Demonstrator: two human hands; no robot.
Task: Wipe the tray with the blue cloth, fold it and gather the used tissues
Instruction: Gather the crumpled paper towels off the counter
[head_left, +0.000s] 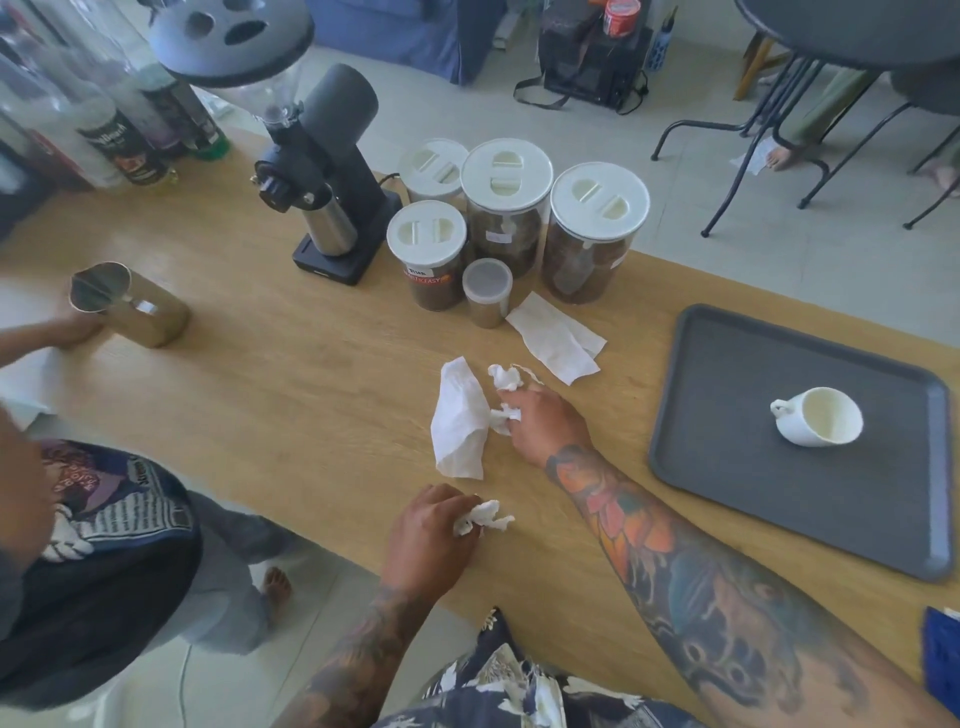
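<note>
My left hand (428, 540) grips a crumpled white tissue (485, 517) near the table's front edge. My right hand (545, 423) pinches a small tissue wad (506, 415) in the middle of the table, touching a larger loose tissue (460, 426). Another crumpled tissue (505, 376) lies just beyond my right fingers. A flat tissue (556, 338) lies by the jars. The grey tray (727, 493) sits at the right with a white cup (818, 415) on its side. The blue cloth (941, 660) shows folded at the right edge.
Several lidded jars (506, 208) and a black coffee grinder (327, 171) stand at the back of the wooden table (291, 415). Another person (78, 545) at the left touches a metal pitcher (130, 304). Bottles (130, 135) stand at the far left.
</note>
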